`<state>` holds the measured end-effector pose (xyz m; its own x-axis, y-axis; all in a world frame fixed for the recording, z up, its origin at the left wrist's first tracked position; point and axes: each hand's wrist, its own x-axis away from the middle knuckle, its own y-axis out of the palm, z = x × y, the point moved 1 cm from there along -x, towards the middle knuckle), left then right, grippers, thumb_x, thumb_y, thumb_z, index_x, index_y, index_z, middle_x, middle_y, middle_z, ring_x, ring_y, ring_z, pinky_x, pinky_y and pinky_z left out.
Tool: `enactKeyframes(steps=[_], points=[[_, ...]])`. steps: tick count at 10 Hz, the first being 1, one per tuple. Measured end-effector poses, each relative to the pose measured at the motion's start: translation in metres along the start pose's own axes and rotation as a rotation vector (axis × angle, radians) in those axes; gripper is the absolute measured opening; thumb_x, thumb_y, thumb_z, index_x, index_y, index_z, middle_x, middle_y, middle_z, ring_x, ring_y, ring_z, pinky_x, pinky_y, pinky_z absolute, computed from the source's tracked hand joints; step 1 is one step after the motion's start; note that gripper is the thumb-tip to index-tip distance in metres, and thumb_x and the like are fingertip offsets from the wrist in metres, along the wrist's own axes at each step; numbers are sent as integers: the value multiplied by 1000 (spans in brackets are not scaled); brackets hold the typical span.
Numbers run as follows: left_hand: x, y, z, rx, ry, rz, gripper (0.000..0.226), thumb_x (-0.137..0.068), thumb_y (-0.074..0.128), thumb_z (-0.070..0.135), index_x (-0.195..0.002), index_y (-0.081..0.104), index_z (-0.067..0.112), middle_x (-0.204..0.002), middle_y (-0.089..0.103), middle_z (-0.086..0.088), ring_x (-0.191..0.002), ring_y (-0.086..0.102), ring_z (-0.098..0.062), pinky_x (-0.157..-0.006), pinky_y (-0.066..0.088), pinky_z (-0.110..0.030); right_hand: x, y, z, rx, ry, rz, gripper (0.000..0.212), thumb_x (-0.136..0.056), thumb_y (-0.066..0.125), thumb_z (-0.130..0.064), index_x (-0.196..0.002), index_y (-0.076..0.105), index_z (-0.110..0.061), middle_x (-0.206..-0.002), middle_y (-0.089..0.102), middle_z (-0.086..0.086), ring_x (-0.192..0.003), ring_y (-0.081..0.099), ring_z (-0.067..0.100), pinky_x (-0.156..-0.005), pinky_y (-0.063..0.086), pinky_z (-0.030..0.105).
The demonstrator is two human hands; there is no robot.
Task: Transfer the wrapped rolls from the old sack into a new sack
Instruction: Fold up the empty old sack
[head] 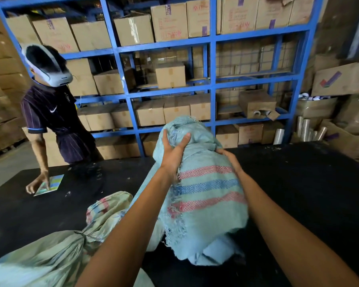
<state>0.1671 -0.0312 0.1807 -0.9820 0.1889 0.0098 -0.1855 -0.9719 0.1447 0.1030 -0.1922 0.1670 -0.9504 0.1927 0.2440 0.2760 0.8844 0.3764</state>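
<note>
Between the two hands, a light-blue sack (205, 195) with pink and blue stripes stands bulging on the black table (309, 193), its frayed edge hanging toward the camera. The left hand (174, 150) grips bunched cloth at the sack's top, thumb and fingers curled into the folds. The right hand (232, 160) lies against the sack's far side just below the top; its fingers are hidden behind the cloth, so whether it grips or only presses cannot be told. Below the left forearm lies a second sack (56, 253), paler, tied shut with string at its neck and touching the blue one. Well beyond the left hand, another person (54, 121) with a headset leans on the table, one hand on a coloured card (50, 184). Past both hands rises a blue rack (212, 79) stacked with cartons.
</note>
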Motion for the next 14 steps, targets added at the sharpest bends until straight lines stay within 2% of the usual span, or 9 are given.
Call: enactKeyframes(steps=[2, 4, 5, 6, 7, 9, 11, 12, 14], points=[[-5, -5, 5, 40, 41, -46, 75, -79, 77, -4, -141, 46, 27, -130, 59, -9, -109, 64, -24, -95, 55, -44, -1, 4, 19, -34, 4, -89, 33, -106, 33, -17, -87, 59, -10, -73, 66, 5, -72, 61, 14, -60, 51, 23], [-9, -21, -13, -244, 217, 257, 82, -74, 82, -2, -140, 48, 33, -137, 56, -7, -122, 58, -25, -101, 52, -46, -9, 8, 14, 523, -188, -29, 31, -94, 58, -27, -125, 61, -33, -126, 62, -6, -116, 58, 16, -97, 47, 35], [-11, -17, -12, -338, 259, 282, 87, -72, 84, 4, -144, 43, 33, -137, 54, -8, -121, 57, -26, -101, 52, -43, 5, 24, 17, 689, -137, -349, 75, -79, 74, -37, -145, 37, -37, -127, 56, -13, -115, 58, 12, -89, 49, 30], [-8, -5, -2, -277, 169, 65, 82, -75, 81, 17, -145, 42, 36, -133, 58, -8, -113, 62, -23, -101, 52, -42, 1, 32, 47, 1058, -276, -68, 116, -58, 80, -54, -153, 17, -36, -138, 51, 0, -122, 55, 21, -99, 49, 39], [2, -5, 5, -452, 219, 31, 62, -88, 71, 37, -144, 44, 40, -139, 51, -5, -123, 54, -21, -109, 44, -39, -3, 18, 54, 717, -328, 317, 63, -78, 73, -33, -135, 47, -32, -120, 65, 1, -105, 62, 22, -92, 51, 32], [26, -48, -33, -776, 105, 150, 68, -90, 45, 73, -148, 13, 62, -167, 0, -1, -153, 1, -29, -118, 7, -62, 4, -10, 64, 182, -109, 193, 13, -92, 60, -5, -98, 66, -15, -106, 70, 12, -69, 68, 11, -55, 56, 20], [65, -60, -68, 361, -221, -216, 59, -89, 67, 45, -143, 45, 35, -134, 63, -9, -116, 65, -31, -86, 58, -49, 41, -9, 87, 291, 117, 104, 86, -102, 18, -56, -139, 31, 20, -146, 37, 33, -136, 40, 40, -98, 42, 26], [81, -70, -94, 325, -232, -159, 56, -82, 77, 15, -134, 56, 20, -123, 68, -16, -110, 67, -37, -88, 57, -54, 47, -14, 114, 580, 107, 124, 26, -89, 36, 30, -85, 57, 15, -76, 63, 35, -81, 70, 14, -94, 47, 24], [79, -101, -131, 64, 36, 340, 63, -68, 84, 12, -121, 50, 18, -113, 66, -10, -99, 67, -25, -85, 56, -39, 53, -24, 172, 1078, -214, 280, 27, -95, 60, -31, -119, 64, -20, -116, 61, 2, -104, 62, 18, -95, 51, 37]])
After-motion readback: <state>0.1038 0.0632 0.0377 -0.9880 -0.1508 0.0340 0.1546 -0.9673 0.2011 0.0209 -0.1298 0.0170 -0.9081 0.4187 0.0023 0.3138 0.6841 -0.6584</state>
